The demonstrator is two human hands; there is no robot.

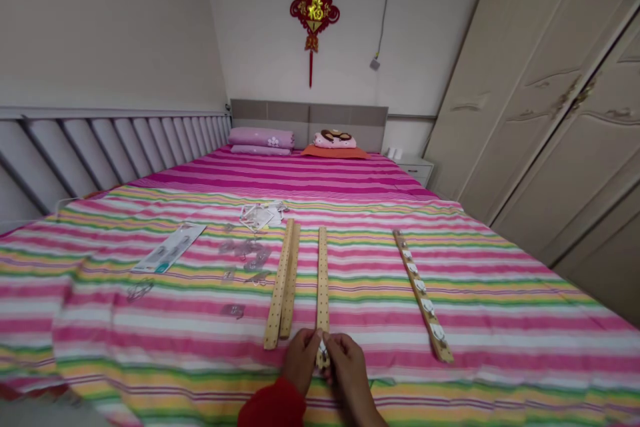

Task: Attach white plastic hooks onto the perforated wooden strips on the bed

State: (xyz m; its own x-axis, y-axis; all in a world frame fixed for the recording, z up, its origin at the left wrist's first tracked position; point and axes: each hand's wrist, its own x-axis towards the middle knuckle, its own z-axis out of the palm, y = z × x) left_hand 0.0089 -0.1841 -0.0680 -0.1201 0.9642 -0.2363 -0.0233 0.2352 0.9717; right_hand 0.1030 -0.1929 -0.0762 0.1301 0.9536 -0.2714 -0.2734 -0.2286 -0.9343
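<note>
My left hand and my right hand meet at the near end of a pale wooden strip with rows of small holes. Between their fingertips is a small white piece with a dark metallic bit, pressed against the strip; its exact kind is too small to tell. Both hands are closed in a pinch. Just left lie two more wooden strips, side by side. To the right, a darker wooden strip carries a row of several white pieces with shiny metal parts.
Several small clear plastic bags are scattered left of the strips. A long clear packet lies farther left, near a thin wire-like bundle. White cards lie beyond. Everything rests on a striped bedspread; a railing borders the left.
</note>
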